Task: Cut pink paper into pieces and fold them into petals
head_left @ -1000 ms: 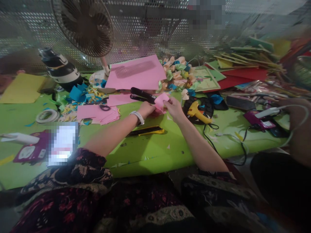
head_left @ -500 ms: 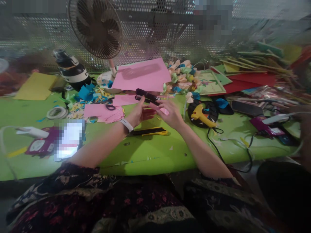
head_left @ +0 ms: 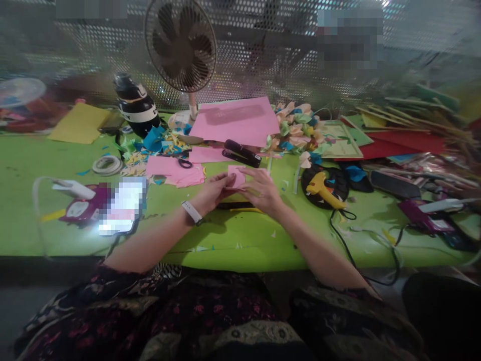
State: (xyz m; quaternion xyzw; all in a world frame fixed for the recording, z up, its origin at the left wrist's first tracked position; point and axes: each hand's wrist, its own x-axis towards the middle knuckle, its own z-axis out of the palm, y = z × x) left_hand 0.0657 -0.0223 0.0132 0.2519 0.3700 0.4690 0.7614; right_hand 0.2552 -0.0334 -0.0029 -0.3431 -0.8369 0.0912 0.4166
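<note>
A small square piece of pink paper (head_left: 236, 176) is held up between my two hands over the green table (head_left: 240, 248). My left hand (head_left: 215, 193), with a white band on its wrist, pinches its left side with the thumb on top. The fingers of my right hand (head_left: 266, 193) close on its right edge. Just beyond them lies a black stapler (head_left: 242, 153). A yellow and black cutter knife (head_left: 240, 205) rests below the hands, partly covered by them. Pink paper pieces (head_left: 184, 176) and black-handled scissors (head_left: 185, 163) lie to the left.
A large pink sheet (head_left: 236, 120) and a pile of paper flowers (head_left: 296, 123) stand behind. On the right sits a yellow glue gun (head_left: 323, 190) with its cord. Leftward are a lit phone (head_left: 122, 205), a tape roll (head_left: 107, 165), a bottle (head_left: 137, 108) and a fan (head_left: 181, 45).
My view has swung left. My left hand has come away from beside the stapler and now grips the pink paper, which shows flat between both hands.
</note>
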